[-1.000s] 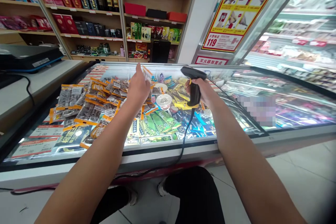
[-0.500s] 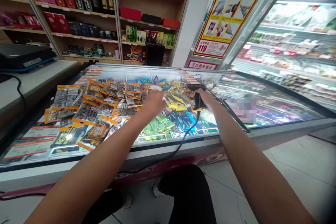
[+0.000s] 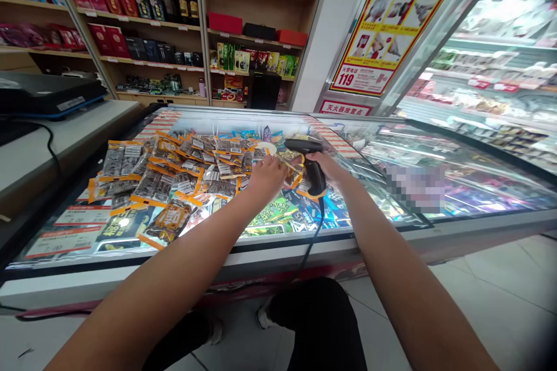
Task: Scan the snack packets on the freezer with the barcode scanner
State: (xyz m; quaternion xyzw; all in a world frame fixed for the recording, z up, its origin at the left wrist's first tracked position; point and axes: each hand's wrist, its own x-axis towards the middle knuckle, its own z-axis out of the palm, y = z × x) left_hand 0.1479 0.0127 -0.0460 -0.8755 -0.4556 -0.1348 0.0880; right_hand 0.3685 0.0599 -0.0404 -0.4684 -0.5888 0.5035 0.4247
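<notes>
My right hand (image 3: pixel 327 167) grips a black corded barcode scanner (image 3: pixel 310 161), its head pointing left over the glass lid of a chest freezer (image 3: pixel 304 246). My left hand (image 3: pixel 266 177) is curled on a small orange-edged snack packet (image 3: pixel 292 171) just left of the scanner's head. Several similar orange-edged packets (image 3: pixel 165 171) lie spread over the lid's left half. The scanner's black cable (image 3: pixel 312 240) hangs over the freezer's front edge.
A grey counter (image 3: pixel 52 139) with a black device (image 3: pixel 43 95) stands at the left. Wooden shelves (image 3: pixel 174 23) of boxes and bottles fill the back. A red-and-yellow poster (image 3: pixel 387 17) and a refrigerated display (image 3: pixel 496 75) stand to the right. My legs (image 3: pixel 317 324) are below, over tiled floor.
My left hand came down from holding a packet up, reached into the pile, and now holds a packet beside the scanner. The scanner dropped lower and closer to the lid.
</notes>
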